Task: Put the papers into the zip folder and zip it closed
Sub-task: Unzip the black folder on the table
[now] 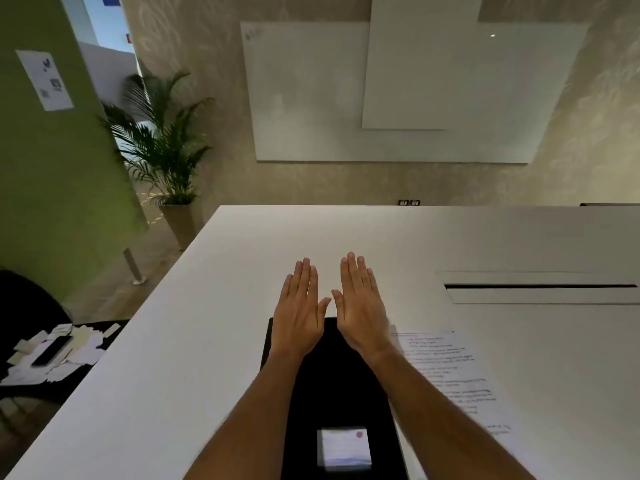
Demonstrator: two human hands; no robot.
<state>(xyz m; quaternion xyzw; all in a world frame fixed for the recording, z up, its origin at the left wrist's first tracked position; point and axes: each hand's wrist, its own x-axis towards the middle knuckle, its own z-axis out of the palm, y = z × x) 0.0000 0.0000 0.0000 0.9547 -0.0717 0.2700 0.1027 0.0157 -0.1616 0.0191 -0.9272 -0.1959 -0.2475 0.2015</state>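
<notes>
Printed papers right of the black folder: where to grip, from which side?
Likely the far right corner of the papers, approached from the right with the right hand. The sheets lie flat on the table, so no edge stands up; that side is bare, while their left edge is hidden by the forearm beside the folder. Peel the corner, then pinch.

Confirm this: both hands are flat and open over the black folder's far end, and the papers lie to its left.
Wrong side: the head view shows the papers lying to the right of the black folder. The left hand and right hand are flat and open over its far end.
</notes>
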